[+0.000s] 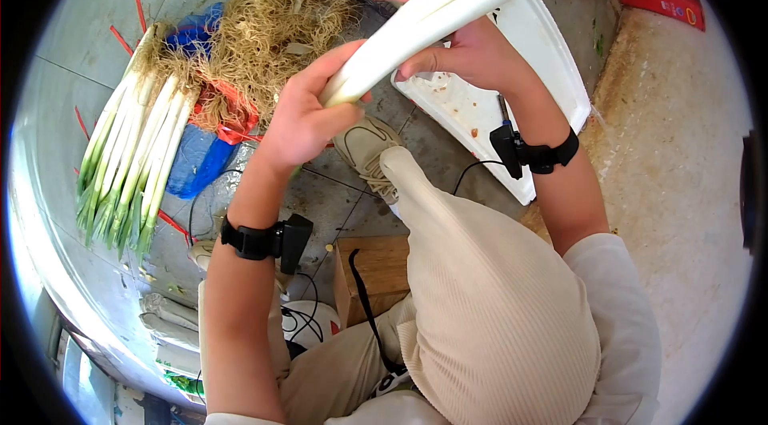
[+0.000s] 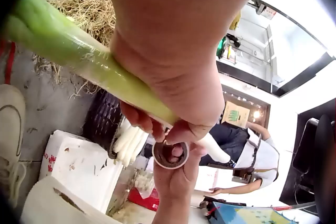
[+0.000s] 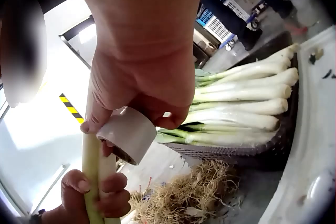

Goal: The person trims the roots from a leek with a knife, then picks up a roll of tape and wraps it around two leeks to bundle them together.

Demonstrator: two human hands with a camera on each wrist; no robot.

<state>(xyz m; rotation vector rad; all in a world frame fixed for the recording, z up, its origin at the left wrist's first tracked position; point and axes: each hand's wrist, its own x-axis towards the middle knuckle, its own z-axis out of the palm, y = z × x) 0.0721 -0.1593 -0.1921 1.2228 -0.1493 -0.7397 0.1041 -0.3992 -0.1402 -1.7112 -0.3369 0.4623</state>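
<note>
Two thick green onion stalks lie side by side, slanting up to the right, white ends outward. My left hand grips them around their lower part, thumb and fingers curled around. A white roll of tape hangs on my right hand, a finger passing through its ring. In the right wrist view the right thumb presses on the stalks just above the left hand, and the roll sits close beside them. From the head view the roll is mostly hidden behind the stalks.
Rooted green onions lie on the floor at left beside a heap of trimmed roots. A dark crate holds several trimmed stalks. A white foam tray stands at right, a wooden box by my legs. Another person appears behind.
</note>
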